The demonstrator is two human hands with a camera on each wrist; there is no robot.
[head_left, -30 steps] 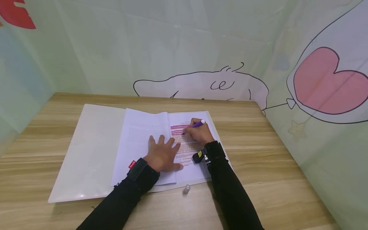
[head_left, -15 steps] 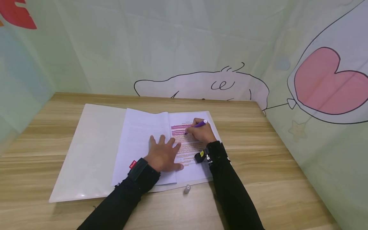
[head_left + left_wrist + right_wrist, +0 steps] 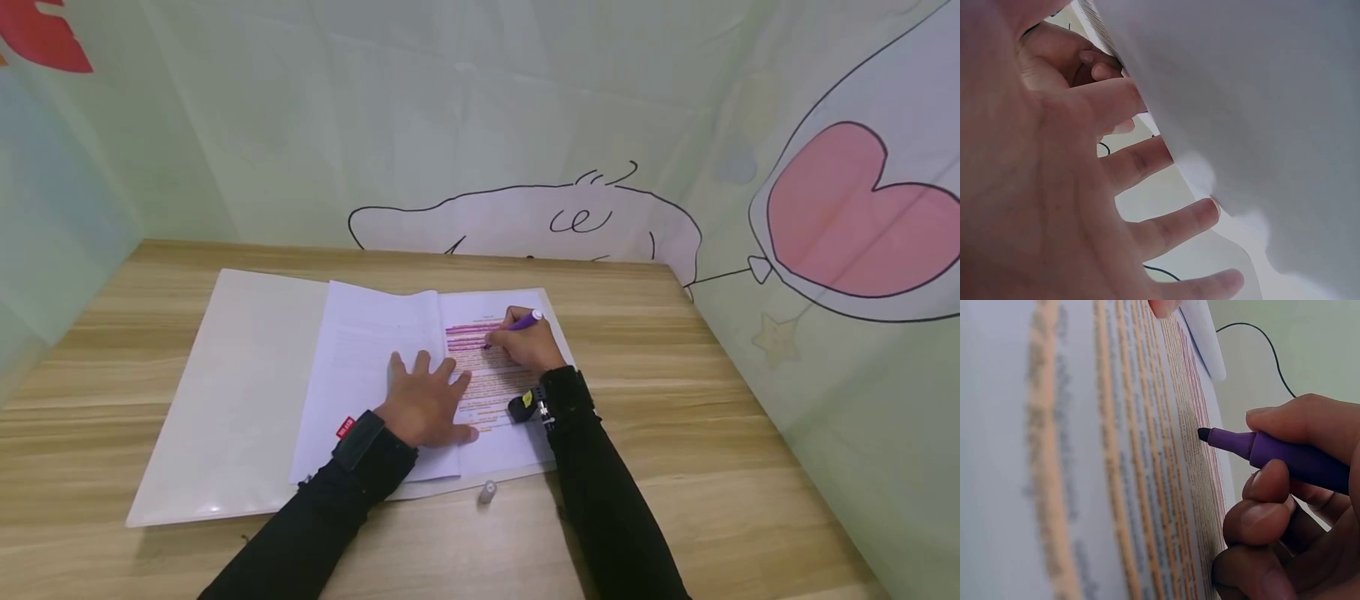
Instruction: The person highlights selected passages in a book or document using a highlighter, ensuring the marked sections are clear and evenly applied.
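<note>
In the head view, my right hand [image 3: 532, 344] grips a purple highlighter [image 3: 526, 321], its tip down at the lines of the right-hand printed page [image 3: 517, 442]. Purple-pink strokes cover the upper lines there; orange marks many lines lower down. Seen from the right wrist, thumb and fingers pinch the highlighter [image 3: 1297, 464] behind its dark chisel tip, close over the text. My left hand [image 3: 424, 406] lies flat with fingers spread on the left page [image 3: 367, 358] near the fold, its thumb reaching onto the right page. The left wrist view shows the palm and spread fingers [image 3: 1175, 228] beside the paper.
A white folder cover [image 3: 232, 400] lies open on the left of the wooden table [image 3: 660, 467]. A small grey cap [image 3: 487, 493] stands near the folder's lower edge. A red tag [image 3: 345, 428] shows by the left wrist. Printed fabric walls enclose the table.
My right hand has slid slightly to the right with the highlighter along a line of text. The left hand stays in place on the page.
</note>
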